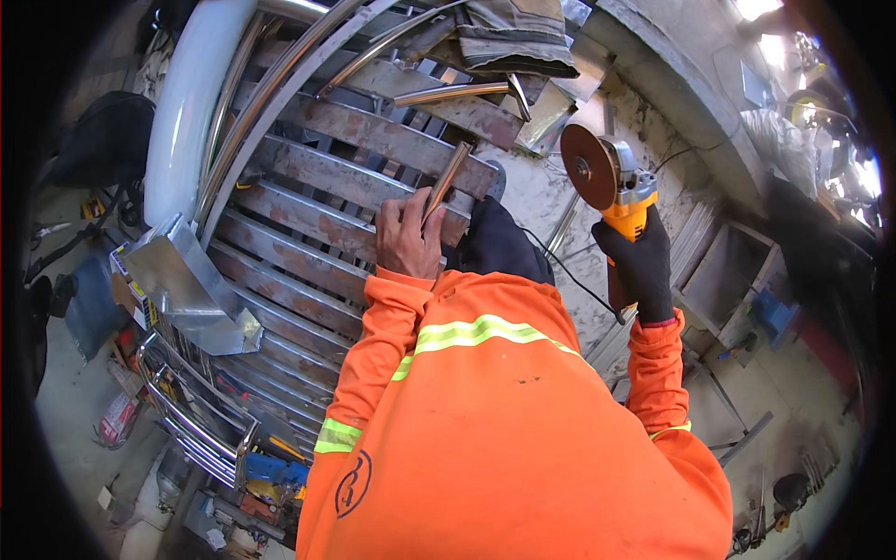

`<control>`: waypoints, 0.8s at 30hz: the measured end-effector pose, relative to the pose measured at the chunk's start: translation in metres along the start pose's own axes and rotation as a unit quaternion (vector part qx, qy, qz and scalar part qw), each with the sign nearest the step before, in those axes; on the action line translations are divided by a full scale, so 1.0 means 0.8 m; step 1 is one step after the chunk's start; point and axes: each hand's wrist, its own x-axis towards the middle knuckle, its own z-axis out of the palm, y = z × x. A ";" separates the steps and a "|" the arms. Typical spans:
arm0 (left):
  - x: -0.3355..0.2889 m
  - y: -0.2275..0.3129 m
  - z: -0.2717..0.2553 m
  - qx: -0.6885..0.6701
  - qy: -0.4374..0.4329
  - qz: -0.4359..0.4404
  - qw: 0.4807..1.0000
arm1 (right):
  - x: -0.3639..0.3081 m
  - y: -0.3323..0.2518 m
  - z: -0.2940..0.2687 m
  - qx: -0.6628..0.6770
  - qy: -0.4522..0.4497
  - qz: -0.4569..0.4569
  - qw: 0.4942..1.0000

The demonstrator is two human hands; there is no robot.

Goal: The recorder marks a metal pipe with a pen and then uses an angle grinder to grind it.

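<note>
Left hand: bare left hand (408,238) at centre frame, fingers closed around the lower end of a short metal bar (446,182); grip clamped on it.
Metal bar: rusty-brown, slanting up toward 1 o'clock from the hand, lying against the slatted steel rack (308,219).
Right hand: black-gloved right hand (641,261) at 3 o'clock of the left hand, grip wrapped tight on the body of the angle grinder (623,201).
Angle grinder: yellow-orange body, grey head, brown disc (586,168) at its upper left end; held in the air, disc apart from the bar and the rack. A black cord (569,271) runs down from it.
Rack: rusted flat slats in rows, carried on a curved tube frame (271,89) at 11 o'clock.
Surroundings: bent sheet-metal piece (187,285) at 9 o'clock; folded cloth (513,37) at 12 o'clock; open grey box (728,275) at 3 o'clock on the floor.
Clothing: orange sleeves with reflective stripes.
</note>
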 end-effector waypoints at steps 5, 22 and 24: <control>0.003 0.002 0.000 0.039 0.011 -0.006 0.999 | 0.013 -0.033 0.016 -0.035 -0.060 0.043 0.997; 0.004 0.002 0.004 0.036 0.030 -0.002 0.999 | 0.026 -0.085 0.069 -0.183 -0.123 0.035 0.975; 0.003 0.003 0.003 0.039 0.034 -0.001 0.999 | 0.024 -0.088 0.070 -0.162 -0.108 0.013 0.981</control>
